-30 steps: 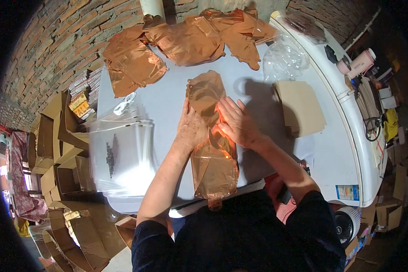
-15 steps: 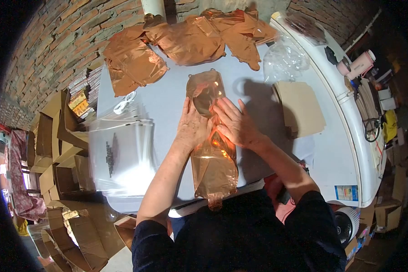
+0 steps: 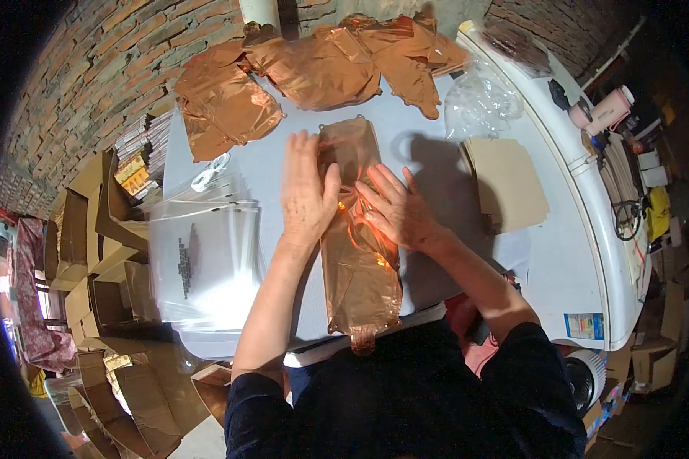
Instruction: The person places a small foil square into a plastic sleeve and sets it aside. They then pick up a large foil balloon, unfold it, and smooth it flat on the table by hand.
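In front of me lies a long, folded copper-coloured foil balloon (image 3: 360, 287), flat on the table with its narrow tab at the front edge. My left hand (image 3: 306, 187) is at the foil's left edge, fingers stretched out toward the back and thumb at the foil. Across the middle of the foil, on its right side, rests my right hand (image 3: 398, 206) with its fingers extended over the wrinkled part. Light glints off the creases between the two hands.
More copper foil balloons (image 3: 314, 73) lie along the back of the table. Clear plastic bags (image 3: 214, 260) are stacked at the left, beige card sheets (image 3: 509, 183) at the right. A crumpled clear bag (image 3: 482, 103) sits behind them. Cardboard boxes (image 3: 103, 229) stand left of the table.
My left hand has moved up and left, off the foil's middle to its left edge. The right hand has stayed almost in place.
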Tool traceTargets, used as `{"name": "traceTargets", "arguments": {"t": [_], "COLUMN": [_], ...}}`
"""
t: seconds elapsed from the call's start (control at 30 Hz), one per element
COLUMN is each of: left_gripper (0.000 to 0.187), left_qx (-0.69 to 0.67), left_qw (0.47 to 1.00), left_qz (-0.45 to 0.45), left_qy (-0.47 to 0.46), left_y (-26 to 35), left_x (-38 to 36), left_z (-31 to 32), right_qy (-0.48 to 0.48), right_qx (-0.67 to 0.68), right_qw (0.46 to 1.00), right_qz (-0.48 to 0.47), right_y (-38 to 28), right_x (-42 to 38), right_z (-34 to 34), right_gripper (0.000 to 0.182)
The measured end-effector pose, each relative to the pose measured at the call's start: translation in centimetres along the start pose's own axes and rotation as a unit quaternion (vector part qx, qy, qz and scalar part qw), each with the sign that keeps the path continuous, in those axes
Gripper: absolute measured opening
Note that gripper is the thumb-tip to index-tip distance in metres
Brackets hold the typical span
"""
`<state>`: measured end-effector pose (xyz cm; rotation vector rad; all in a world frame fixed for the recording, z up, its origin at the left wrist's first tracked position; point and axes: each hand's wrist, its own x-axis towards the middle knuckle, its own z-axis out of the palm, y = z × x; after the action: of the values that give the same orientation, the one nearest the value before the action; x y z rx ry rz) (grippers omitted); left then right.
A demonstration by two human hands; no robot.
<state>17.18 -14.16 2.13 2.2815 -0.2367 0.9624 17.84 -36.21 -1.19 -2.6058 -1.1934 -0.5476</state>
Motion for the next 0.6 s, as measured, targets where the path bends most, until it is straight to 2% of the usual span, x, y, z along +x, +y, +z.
{"name": "traceTargets", "arguments": {"t": [0.1,0.13,0.27,0.37,0.6], "left_gripper": [0.056,0.055,0.057,0.058,0.057], "left_qx": [-0.046,-0.072,-0.05,0.017,0.035], "left_qw": [0.996,0.985,0.971,0.969,0.97], "left_qz": [0.068,0.103,0.097,0.105,0.107], "left_qy": [-0.045,-0.117,-0.214,-0.222,-0.214], "left_y": [1.8,1.9,1.7,0.1,-0.4], "left_x": [0.1,-0.2,-2.6,-3.8,-4.3], "left_z": [-1.0,-0.5,1.8,2.8,3.3], "right_qy": [-0.012,-0.016,-0.034,-0.022,-0.024], "right_qx": [-0.001,-0.007,-0.02,0.003,0.03], "right_qw": [1.0,1.0,0.999,1.0,0.999], "right_qz": [-0.003,-0.004,-0.006,0.019,0.025], "right_y": [0.1,0.4,0.6,0.3,0.4], "right_x": [0.0,0.0,0.1,-0.2,-0.4], "right_z": [0.0,0.3,0.3,0.7,0.7], "right_gripper": [0.052,0.053,0.059,0.063,0.064]}}
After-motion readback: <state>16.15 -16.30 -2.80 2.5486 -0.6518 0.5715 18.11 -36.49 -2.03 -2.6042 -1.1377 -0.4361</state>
